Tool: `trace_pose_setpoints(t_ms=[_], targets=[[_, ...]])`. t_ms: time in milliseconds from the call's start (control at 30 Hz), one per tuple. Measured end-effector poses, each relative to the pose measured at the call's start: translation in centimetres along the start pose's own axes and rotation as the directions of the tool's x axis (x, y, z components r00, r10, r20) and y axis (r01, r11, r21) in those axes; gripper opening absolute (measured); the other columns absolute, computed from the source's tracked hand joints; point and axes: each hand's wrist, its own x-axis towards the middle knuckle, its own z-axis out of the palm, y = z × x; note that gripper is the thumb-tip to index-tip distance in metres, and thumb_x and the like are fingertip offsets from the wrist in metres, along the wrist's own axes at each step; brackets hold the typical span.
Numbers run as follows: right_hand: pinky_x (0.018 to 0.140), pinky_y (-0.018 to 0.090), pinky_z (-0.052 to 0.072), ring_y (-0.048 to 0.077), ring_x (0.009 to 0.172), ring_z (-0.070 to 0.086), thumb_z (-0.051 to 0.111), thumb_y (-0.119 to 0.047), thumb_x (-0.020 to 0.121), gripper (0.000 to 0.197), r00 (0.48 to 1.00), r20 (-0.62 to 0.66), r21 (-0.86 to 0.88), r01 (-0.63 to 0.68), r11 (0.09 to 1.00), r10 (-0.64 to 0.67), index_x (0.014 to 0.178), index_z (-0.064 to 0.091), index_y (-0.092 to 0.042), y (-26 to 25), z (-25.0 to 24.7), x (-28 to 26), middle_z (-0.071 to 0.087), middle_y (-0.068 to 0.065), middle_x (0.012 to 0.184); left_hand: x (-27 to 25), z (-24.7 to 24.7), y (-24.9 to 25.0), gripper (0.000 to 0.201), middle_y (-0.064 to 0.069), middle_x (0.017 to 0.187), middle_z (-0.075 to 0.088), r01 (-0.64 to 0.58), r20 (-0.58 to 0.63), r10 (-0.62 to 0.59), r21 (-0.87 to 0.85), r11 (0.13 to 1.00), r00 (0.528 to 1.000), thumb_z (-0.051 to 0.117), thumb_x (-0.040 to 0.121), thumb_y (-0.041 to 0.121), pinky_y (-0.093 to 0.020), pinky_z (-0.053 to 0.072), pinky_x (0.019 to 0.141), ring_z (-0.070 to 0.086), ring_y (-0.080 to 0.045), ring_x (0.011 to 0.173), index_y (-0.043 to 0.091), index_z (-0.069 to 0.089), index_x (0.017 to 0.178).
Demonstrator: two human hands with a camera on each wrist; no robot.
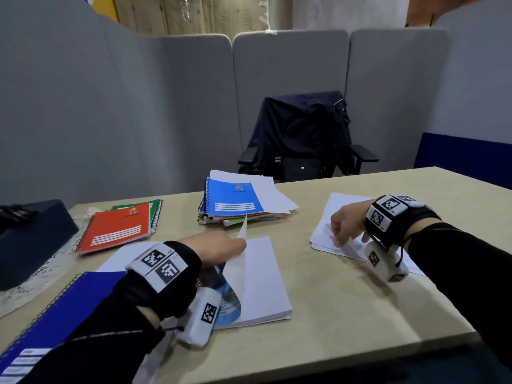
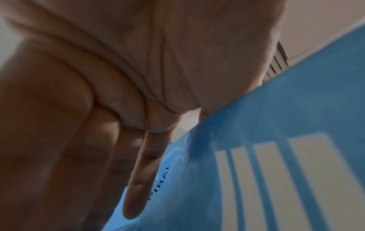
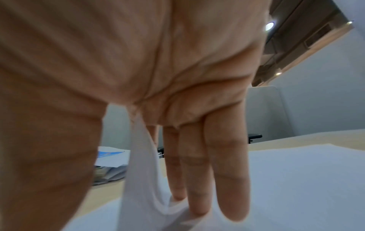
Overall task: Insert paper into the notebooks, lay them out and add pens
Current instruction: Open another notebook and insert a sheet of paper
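Grey felt-covered partition panels with rounded tops (image 1: pixel 291 87) close off the far side of a pale beige wooden table (image 1: pixel 346 306). Behind it stands a black office armchair (image 1: pixel 363 156) draped with a dark navy jacket (image 1: pixel 302 131). A blue band (image 1: pixel 465 156) runs low along the right wall. Round ceiling lamps (image 3: pixel 269 25) glow overhead.

Glossy light-blue card cover (image 2: pixel 276 125) on matt white paper pages (image 1: pixel 263 278); loose matt paper sheets (image 1: pixel 340 212); smooth matt beige tabletop (image 1: pixel 346 300); grey felt-like cloth partitions (image 1: pixel 291 79).
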Motion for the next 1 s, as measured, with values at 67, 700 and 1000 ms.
trace_pose_setpoints(t_ms=[67, 700, 1000], targets=[[0.068, 0.025, 0.056, 0.008, 0.067, 0.061, 0.063, -0.013, 0.083, 0.022, 0.999, -0.034, -0.031, -0.031, 0.999, 0.03, 0.102, 0.067, -0.023, 0.2, 0.4, 0.0, 0.06, -0.006, 0.095, -0.1, 0.0, 0.0, 0.038, -0.007, 0.072, 0.062, -0.007, 0.005, 0.007, 0.01, 1.0, 1.0, 0.035, 0.091, 0.038, -0.035, 0.055, 0.078, 0.063, -0.029, 0.065, 0.009, 0.059, 0.088], [0.066, 0.025, 0.037, 0.027, 0.084, 0.054, 0.048, -0.017, 0.092, 0.024, 0.78, -0.439, -0.297, 0.342, 0.891, -0.446, 0.104, 0.064, -0.004, -15.9, -1.2, -6.7, 0.065, 0.014, 0.103, -2.9, -5.2, -3.0, 0.015, -0.009, 0.085, 0.048, -0.11, -0.25, -0.001, -0.428, 0.897, 0.968, 0.041, 0.09, 0.027, -0.024, 0.048, 0.05, 0.051, -0.022, 0.066, 0.017, 0.051, 0.083], [0.043, 0.021, 0.025, 0.017, 0.054, 0.038, 0.053, -0.008, 0.087, 0.032, 0.783, -0.129, -0.347, 0.539, 0.767, -0.608, 0.059, 0.037, -0.009, -21.8, 4.2, -8.0, 0.038, 0.002, 0.059, -3.4, -4.7, -5.0, 0.032, -0.017, 0.086, 0.063, -0.116, -0.2, -0.011, -0.609, 0.785, 0.98, 0.032, 0.095, 0.03, -0.052, 0.051, 0.089, 0.06, -0.033, 0.083, 0.01, 0.056, 0.085]])
